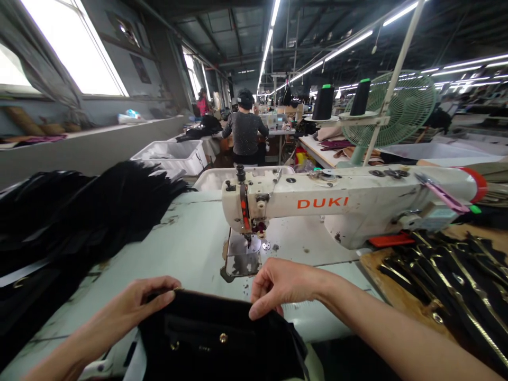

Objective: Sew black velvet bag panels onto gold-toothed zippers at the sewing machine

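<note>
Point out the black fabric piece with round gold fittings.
The black fabric piece is at the head view's bottom centre, its top edge held by the left hand and right hand, in front of the white sewing machine.

Black fabric piece (pixel 214 315), cut off below; its gold mark (pixel 204 348), too small to read; black pile (pixel 115 201), cropped at the left edge.

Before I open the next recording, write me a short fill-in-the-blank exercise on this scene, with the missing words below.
1. The left hand and right hand hold the top edge of the ____ fabric.
2. On the sewing machine, orange letters spell ____.
3. The black thread cones have bright ____ tops.
4. The fan stands in the picture's ____ half, seen sideways.

Missing words: black; DUKI; green; right.
</note>
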`<control>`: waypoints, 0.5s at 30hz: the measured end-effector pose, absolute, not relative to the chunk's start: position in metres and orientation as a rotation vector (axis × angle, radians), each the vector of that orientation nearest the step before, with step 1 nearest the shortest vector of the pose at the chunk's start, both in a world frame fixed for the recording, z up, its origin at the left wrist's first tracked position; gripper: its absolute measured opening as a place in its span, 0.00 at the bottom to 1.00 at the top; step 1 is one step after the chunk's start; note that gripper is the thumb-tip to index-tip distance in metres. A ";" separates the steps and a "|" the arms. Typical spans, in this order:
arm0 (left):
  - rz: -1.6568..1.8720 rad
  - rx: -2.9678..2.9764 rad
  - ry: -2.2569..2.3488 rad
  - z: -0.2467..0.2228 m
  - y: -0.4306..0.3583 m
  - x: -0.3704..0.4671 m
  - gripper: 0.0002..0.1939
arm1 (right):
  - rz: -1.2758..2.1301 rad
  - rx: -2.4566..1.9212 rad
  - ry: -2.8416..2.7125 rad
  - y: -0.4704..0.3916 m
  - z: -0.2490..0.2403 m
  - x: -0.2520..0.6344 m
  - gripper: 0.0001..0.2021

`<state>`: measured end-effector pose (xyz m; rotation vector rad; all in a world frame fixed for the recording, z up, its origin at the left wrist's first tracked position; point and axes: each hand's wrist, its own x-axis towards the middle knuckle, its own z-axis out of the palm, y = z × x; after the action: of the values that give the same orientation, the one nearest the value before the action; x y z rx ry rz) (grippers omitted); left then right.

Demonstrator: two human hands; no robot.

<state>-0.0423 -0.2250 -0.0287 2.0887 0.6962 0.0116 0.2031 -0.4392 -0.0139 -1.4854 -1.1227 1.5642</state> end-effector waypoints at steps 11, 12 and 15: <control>0.002 2.266 0.361 -0.016 -0.317 0.019 0.21 | 1.545 -1.528 -1.183 -0.425 -0.015 0.185 0.08; -0.008 2.217 0.399 -0.016 -0.317 0.023 0.19 | 1.540 -1.530 -1.179 -0.426 -0.013 0.185 0.08; 0.028 2.168 0.431 -0.018 -0.312 0.023 0.15 | 1.477 -1.518 -1.178 -0.434 -0.007 0.185 0.13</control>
<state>0.0232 -0.3125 -0.0175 2.1681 0.4307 0.0281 0.1850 -0.4344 -0.0065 -1.5175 -1.1779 1.4771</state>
